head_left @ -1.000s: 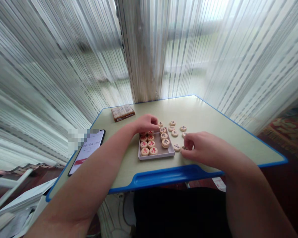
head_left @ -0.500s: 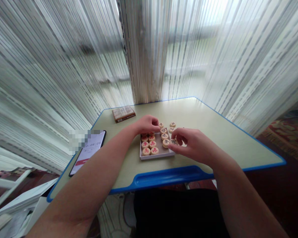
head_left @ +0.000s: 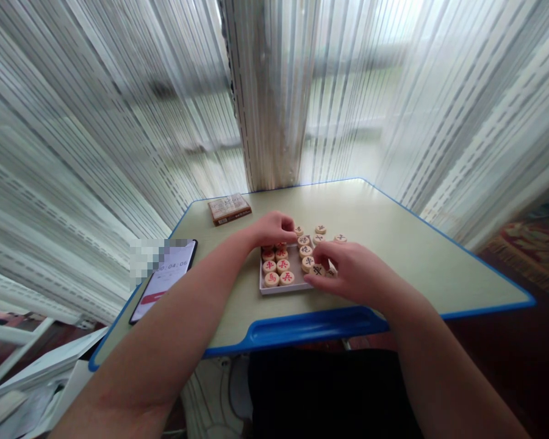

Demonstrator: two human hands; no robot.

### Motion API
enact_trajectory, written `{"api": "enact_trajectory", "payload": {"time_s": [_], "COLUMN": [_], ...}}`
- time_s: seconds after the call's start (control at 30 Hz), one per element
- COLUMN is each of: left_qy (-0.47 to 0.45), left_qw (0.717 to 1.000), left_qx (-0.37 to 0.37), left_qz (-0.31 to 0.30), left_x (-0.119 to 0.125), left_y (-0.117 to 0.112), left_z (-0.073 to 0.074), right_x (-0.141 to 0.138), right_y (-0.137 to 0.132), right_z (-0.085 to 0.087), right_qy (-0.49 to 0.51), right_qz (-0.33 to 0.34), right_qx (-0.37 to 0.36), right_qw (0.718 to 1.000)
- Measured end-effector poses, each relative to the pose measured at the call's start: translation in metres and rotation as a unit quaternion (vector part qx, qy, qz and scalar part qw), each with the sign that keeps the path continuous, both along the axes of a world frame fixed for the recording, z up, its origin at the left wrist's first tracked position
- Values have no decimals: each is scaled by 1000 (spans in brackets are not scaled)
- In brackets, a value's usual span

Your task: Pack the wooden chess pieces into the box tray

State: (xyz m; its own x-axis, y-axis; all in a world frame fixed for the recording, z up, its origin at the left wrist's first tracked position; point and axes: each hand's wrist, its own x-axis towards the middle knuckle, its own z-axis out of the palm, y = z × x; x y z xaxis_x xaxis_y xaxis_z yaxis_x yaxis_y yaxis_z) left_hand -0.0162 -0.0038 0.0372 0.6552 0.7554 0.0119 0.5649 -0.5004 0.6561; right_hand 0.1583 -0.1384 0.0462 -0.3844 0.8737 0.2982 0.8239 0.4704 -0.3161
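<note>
A shallow pale tray (head_left: pixel 279 290) lies near the front of the desk and holds several round wooden chess pieces (head_left: pixel 277 267) marked in red and black. My left hand (head_left: pixel 272 228) rests curled at the tray's far left corner, its fingertips touching the rim. My right hand (head_left: pixel 350 273) is at the tray's right side, fingers pinched round a black-marked piece (head_left: pixel 318 270) that sits at the tray's front right. Several loose pieces (head_left: pixel 320 230) lie on the desk beyond the tray.
The beige desk (head_left: pixel 393 244) has a blue rim and a blue pencil groove (head_left: pixel 302 329) at the front. A phone (head_left: pixel 165 277) showing a timer lies at the left edge. A small brown box (head_left: pixel 229 208) sits at the back left. Sheer curtains hang behind.
My right hand has come from the loose pieces at the right over to the tray's right side, bringing a black-marked piece with it. My left hand has stayed put.
</note>
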Motion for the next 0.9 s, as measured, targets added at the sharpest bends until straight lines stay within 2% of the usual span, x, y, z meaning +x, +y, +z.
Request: {"api": "enact_trajectory", "payload": {"time_s": [0.13,0.23,0.57,0.77,0.9], "left_qy": [-2,4,6,11,11], "left_qw": [1000,1000,1000,1000,1000], "left_qx": [-12,-13,-9,-11,-4], "left_qz": [1,1,8,3,1], "left_x": [0,0,1,1,1], "left_y": [0,-1,-3,-2,-1], "left_z": [-1,0,3,2,1], "right_x": [7,11,11,12,10], "right_y": [3,7,8,7,4], "right_z": [0,-3,-8,-3,-1], "right_qy": [65,71,85,122,111], "right_qz": [-53,-70,12,33,71], "right_qx": [15,13,-14,3,-21], "right_qw": [996,995,996,992,991]}}
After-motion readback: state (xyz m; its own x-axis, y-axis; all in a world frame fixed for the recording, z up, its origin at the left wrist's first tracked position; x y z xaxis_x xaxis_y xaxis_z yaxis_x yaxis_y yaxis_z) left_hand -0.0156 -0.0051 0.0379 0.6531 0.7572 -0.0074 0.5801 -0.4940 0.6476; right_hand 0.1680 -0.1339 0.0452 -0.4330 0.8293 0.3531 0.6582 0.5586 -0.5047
